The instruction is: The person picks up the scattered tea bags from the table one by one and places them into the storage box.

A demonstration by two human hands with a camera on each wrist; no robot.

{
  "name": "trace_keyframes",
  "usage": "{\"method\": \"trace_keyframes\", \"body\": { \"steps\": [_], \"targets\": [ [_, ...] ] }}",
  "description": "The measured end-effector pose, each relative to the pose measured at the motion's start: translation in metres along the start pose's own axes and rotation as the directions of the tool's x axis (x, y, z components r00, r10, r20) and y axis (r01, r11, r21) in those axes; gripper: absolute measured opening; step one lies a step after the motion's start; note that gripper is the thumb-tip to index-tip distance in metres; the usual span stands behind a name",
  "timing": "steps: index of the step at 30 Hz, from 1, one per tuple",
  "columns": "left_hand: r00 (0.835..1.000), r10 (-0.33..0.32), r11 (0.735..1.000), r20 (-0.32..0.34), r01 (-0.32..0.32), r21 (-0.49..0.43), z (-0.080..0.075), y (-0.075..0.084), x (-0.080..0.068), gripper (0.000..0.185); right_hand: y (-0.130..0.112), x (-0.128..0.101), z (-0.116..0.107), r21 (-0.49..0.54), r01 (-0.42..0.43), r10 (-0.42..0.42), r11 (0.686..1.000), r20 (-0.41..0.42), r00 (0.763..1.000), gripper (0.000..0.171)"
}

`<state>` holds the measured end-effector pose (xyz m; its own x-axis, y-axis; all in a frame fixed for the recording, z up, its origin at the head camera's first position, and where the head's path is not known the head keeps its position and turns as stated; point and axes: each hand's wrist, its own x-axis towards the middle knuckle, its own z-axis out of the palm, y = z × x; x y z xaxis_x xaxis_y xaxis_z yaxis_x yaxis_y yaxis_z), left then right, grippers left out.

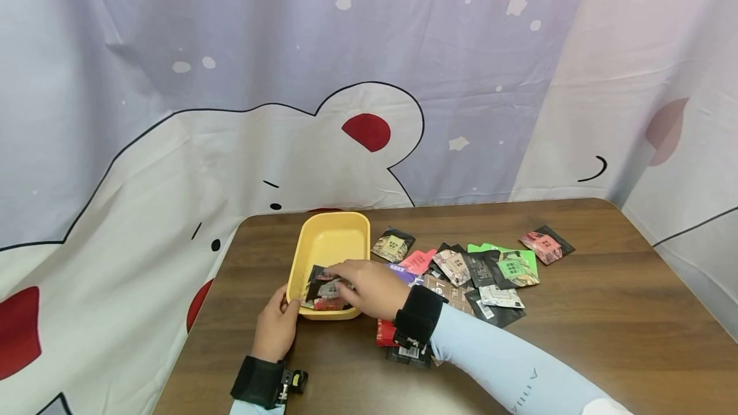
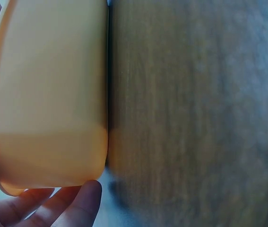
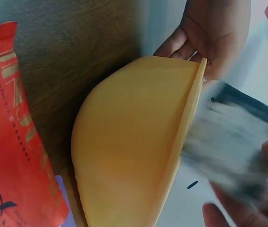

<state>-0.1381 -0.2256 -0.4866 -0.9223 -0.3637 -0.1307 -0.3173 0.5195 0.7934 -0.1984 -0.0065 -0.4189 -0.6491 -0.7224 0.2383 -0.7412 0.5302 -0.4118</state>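
Note:
A yellow plastic tub [image 1: 334, 235] stands on the wooden table, with a few small sachets in its near end. My left hand [image 1: 275, 328] grips the tub's near left rim, thumb on the edge; in the left wrist view its fingers [image 2: 84, 203] touch the outer wall. Over the near end of the tub is my right hand [image 1: 377, 287]. It pinches a dark sachet with a pale label [image 3: 230, 139], blurred in the right wrist view, at the tub's rim. Which of the sachets seen in the head view is the held one is hard to tell.
To the tub's right lies a loose spread of sachets, with a green packet [image 1: 532, 258], a pink one [image 1: 418, 262] and a red packet [image 3: 15, 137]. One sachet [image 1: 548, 244] lies apart at the far right. A printed curtain [image 1: 461, 82] hangs behind the table.

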Motion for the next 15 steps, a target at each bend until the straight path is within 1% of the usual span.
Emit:
{"method": "trace_keyframes", "body": {
  "steps": [4, 6, 9, 15],
  "targets": [
    [1.000, 0.011, 1.000, -0.005, -0.011, 0.004, 0.0003, -0.0002, -0.0006, 0.051, 0.0027, -0.0018, 0.0000, 0.030, -0.085, 0.083, 0.996, 0.044, 0.996, 0.065],
    [1.000, 0.008, 1.000, -0.001, -0.008, 0.006, 0.0002, -0.0002, -0.0008, 0.051, 0.0042, -0.0031, -0.0004, 0.038, -0.117, 0.114, 0.992, 0.066, 0.991, 0.074],
    [1.000, -0.002, 1.000, 0.006, 0.002, 0.001, -0.0003, -0.0002, -0.0005, 0.052, 0.0063, -0.0042, -0.0004, 0.049, -0.125, 0.122, 0.991, 0.073, 0.990, 0.077],
    [1.000, -0.012, 1.000, 0.015, 0.012, -0.004, -0.0010, 0.0005, -0.0005, 0.052, 0.0080, -0.0057, 0.0010, 0.034, -0.114, 0.112, 0.993, 0.071, 0.991, 0.075]
  ]
}}
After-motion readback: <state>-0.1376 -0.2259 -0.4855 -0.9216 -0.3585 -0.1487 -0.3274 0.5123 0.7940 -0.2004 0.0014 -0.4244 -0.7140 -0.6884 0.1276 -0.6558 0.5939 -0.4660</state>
